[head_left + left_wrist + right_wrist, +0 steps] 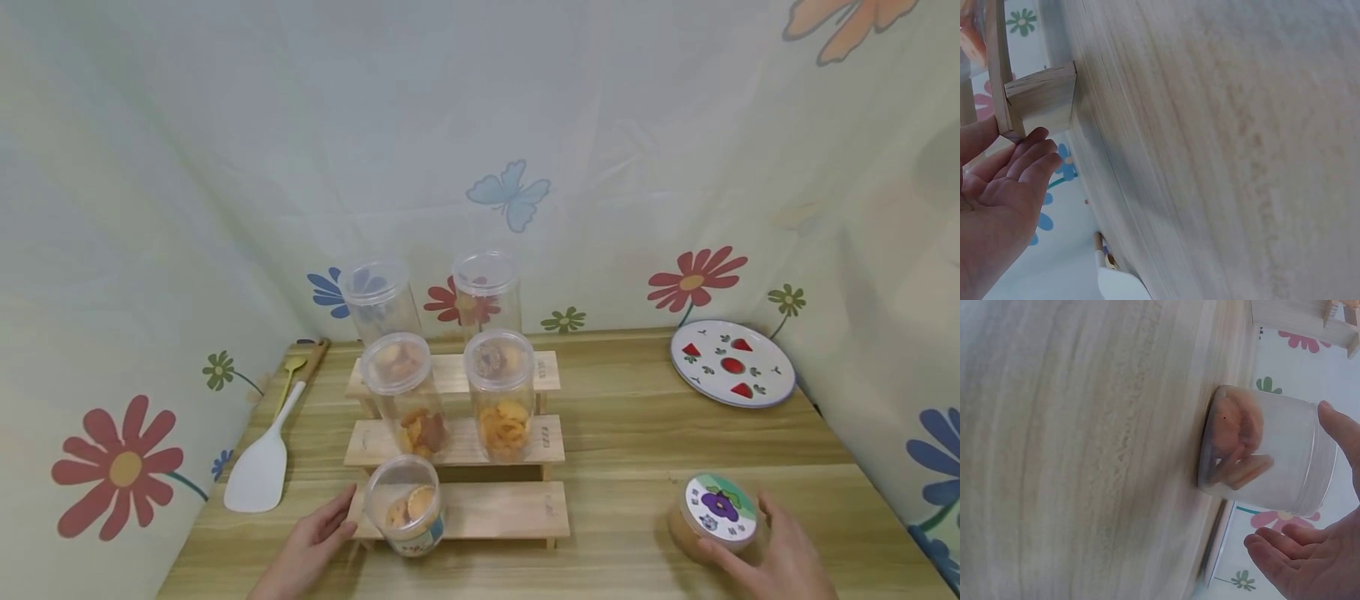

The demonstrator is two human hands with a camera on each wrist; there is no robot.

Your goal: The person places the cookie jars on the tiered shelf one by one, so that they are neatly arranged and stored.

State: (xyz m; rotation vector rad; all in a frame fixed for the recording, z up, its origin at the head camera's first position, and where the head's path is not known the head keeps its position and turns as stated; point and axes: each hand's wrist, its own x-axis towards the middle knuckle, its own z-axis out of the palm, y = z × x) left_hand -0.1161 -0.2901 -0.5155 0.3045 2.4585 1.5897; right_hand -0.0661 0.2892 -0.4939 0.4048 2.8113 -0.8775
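Note:
A three-step wooden display stand (502,510) holds several clear lidded jars. On its lowest step, at the left end, is a short jar of cookies (411,510). My left hand (311,542) pinches that step's left end, thumb above and fingers beneath, as the left wrist view shows. At the right, a short jar of cookies (1238,437) stands on the table, its lid (722,507) printed with a purple flower. My right hand (780,554) is spread around this jar. The thumb (1335,422) meets the lid's rim while the other fingers (1279,550) look apart from the jar.
Two tall jars (501,400) with snacks stand on the middle step; two taller clear jars (487,287) stand behind them. A white spatula (258,471) and a yellow spoon (288,379) lie at the left. A strawberry-patterned plate (731,364) sits at the back right.

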